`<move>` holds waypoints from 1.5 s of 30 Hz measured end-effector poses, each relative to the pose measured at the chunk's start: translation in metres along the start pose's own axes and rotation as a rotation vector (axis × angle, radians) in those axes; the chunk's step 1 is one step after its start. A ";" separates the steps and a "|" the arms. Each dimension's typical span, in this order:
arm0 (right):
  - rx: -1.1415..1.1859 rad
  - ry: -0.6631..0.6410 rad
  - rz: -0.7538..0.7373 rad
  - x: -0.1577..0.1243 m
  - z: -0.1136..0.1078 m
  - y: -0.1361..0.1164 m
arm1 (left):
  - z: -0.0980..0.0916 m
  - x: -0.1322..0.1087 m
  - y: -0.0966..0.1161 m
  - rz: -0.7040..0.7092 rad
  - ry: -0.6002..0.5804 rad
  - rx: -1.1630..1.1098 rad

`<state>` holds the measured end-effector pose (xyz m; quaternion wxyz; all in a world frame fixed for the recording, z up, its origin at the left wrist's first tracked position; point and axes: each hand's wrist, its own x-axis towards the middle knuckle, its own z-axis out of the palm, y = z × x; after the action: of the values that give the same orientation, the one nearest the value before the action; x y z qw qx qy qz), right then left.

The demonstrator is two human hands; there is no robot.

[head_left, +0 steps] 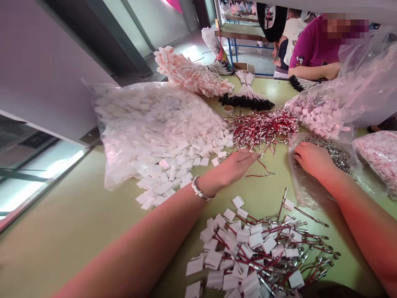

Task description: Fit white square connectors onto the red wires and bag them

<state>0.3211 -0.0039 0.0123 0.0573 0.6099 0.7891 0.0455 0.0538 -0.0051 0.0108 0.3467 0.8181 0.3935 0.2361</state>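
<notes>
While both bare arms reach out over the bench (77, 203), we see the left hand (238, 165) at the near edge of a heap of red wires (263, 126) with metal ends. Its fingers are extended close together, and we cannot tell whether they pinch a wire. The right hand (314, 159) is over the clear bag (305, 196), its fingers bent beside the small metal pieces (339, 157); we cannot tell whether it grasps any.

The wires lie ahead between the two hands, which seems to suit a reach from either side. We judge that the metal pieces sit in their plastic so that they do not scatter. Left of the wires, white tabs (180, 165) spill from a large clear sack (114, 161), probably left open-mouthed for easy picking. Nearest the body lies a pile of white tabs with red wires (248, 248), set apart from the loose supplies, perhaps to keep the two from mixing.

Farther back, we find a tied bundle of black-ended cords (248, 101) beside pink-and-white bundles (192, 72), likely tied to keep strands together. Across the bench sits a person in a purple shirt (316, 45).
</notes>
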 end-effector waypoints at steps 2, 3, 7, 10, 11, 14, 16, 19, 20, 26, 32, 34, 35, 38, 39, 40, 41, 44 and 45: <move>-0.057 0.015 -0.016 -0.001 0.001 0.000 | -0.002 -0.001 0.001 -0.132 0.042 -0.064; -0.067 0.030 -0.014 -0.002 0.000 0.000 | -0.003 -0.001 0.002 -0.189 0.064 -0.082; 0.084 0.161 0.094 -0.007 -0.012 -0.008 | 0.002 -0.001 0.008 -0.261 0.067 -0.128; 0.405 0.178 0.033 -0.016 -0.019 -0.027 | 0.014 -0.001 0.012 -0.163 -0.011 -0.174; 0.534 0.160 -0.025 -0.019 -0.018 -0.035 | 0.019 -0.001 0.013 -0.121 -0.031 -0.184; 0.820 0.101 -0.130 -0.025 -0.011 -0.055 | 0.030 -0.002 0.013 -0.049 -0.047 -0.160; 0.895 0.071 -0.126 -0.026 -0.005 -0.063 | 0.034 -0.003 0.011 -0.043 -0.052 -0.117; 0.963 0.072 -0.136 -0.026 0.000 -0.065 | 0.033 -0.004 0.009 -0.032 -0.074 -0.084; 0.978 0.092 -0.148 -0.026 0.000 -0.064 | 0.032 -0.004 0.009 -0.023 -0.081 -0.071; 1.018 -0.011 -0.161 -0.023 -0.008 -0.055 | 0.027 -0.007 0.009 0.105 -0.107 0.273; 1.026 -0.239 -0.063 -0.026 -0.010 -0.056 | 0.032 -0.010 0.014 0.245 -0.184 0.621; 1.005 -0.233 -0.061 -0.026 -0.008 -0.057 | 0.026 -0.009 0.014 0.263 -0.195 0.528; 0.968 -0.208 -0.078 -0.026 -0.007 -0.058 | 0.022 -0.007 0.013 0.268 -0.210 0.453; 0.795 -0.094 -0.183 -0.025 -0.003 -0.060 | 0.013 -0.001 0.006 0.095 -0.080 0.309; 0.733 -0.074 -0.229 -0.025 -0.003 -0.062 | 0.013 0.001 0.003 -0.008 0.020 0.324; 0.675 -0.067 -0.274 -0.025 -0.002 -0.063 | 0.014 0.004 0.000 -0.103 0.122 0.365; 0.624 -0.066 -0.312 -0.026 -0.002 -0.064 | 0.017 0.007 -0.003 -0.159 0.187 0.410; 0.556 0.000 -0.318 -0.024 -0.004 -0.061 | 0.027 0.014 -0.007 -0.103 0.111 0.479; 0.559 0.053 -0.284 -0.023 -0.006 -0.056 | 0.029 0.015 -0.009 -0.068 0.065 0.486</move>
<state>0.2722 -0.0402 0.0111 -0.1272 0.4843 0.8496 -0.1657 0.0776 -0.0006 -0.0130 0.1346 0.8557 0.4769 0.1489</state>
